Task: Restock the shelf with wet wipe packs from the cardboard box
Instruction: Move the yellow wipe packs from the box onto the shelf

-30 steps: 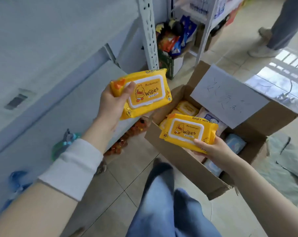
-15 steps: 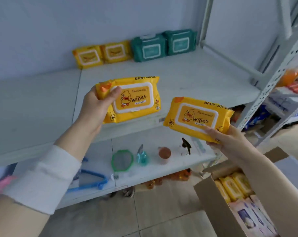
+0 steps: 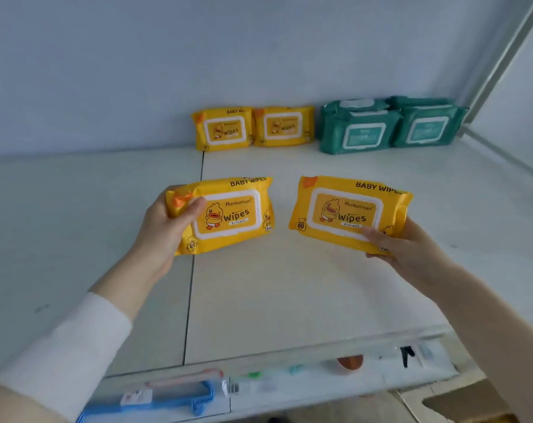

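Since the earlier frame we have carried both packs up from beside the box and out over the shelf [image 3: 289, 285], the view swinging up with them. Our left hand [image 3: 164, 233] has its grip closed around the left yellow pack [image 3: 225, 215], thumb across its upper corner; our right hand [image 3: 402, 248] pinches the right yellow pack [image 3: 347, 212] by its lower edge. Both hang at mid-frame, short of the two yellow packs [image 3: 253, 128] standing against the wall beside the green packs [image 3: 390, 126]. We should stand ours upright just in front, labels facing out, edges squared.
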`<state>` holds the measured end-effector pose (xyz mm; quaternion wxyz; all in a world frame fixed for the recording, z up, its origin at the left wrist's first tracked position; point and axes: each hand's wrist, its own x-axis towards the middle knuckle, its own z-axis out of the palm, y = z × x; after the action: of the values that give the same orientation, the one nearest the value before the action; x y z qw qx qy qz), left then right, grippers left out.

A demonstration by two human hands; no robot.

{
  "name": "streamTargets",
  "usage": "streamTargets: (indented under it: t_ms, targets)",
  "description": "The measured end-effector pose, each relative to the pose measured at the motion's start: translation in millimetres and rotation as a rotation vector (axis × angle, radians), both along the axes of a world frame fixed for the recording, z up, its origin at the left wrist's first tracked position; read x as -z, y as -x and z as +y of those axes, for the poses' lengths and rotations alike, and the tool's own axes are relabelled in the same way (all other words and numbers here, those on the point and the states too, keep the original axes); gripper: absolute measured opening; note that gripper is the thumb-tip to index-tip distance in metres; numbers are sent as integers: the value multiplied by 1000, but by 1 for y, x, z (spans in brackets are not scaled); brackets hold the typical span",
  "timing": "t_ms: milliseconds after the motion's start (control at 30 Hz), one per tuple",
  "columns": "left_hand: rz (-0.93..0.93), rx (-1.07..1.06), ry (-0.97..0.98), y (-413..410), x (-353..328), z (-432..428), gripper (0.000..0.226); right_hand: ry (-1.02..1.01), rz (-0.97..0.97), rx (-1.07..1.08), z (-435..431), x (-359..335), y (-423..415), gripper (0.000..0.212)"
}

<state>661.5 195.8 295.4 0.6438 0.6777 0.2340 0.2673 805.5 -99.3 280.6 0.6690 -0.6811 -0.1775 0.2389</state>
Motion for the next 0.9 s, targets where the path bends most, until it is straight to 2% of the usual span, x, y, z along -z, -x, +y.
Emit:
streamTargets:
  t_ms: [167,333,433,500,633,767,900]
  targets:
    - [-10,-34,-12,-81,9,54,15,58,-58,-43,69,-2,-98,95]
    - [43,-14,-65,-151,21,104,16,140,-121,-88,136,0,-176,85]
    - [67,-13,-149,-179,23,126,19,254,-231,20,168,8,-207,52]
    - [103,5,-239,-192,23,138,22,372,-340,148,184,13,-217,48]
    - [192,-59,-416,-215,21,152,46,425,-400,324,206,18,-225,51]
    - [220,-140,-539,-227,22,154,47,398,-398,435,215,24,-222,60]
    - [205,-173,-613,-219,27,148,45,406,-400,499,221,29,-211,79]
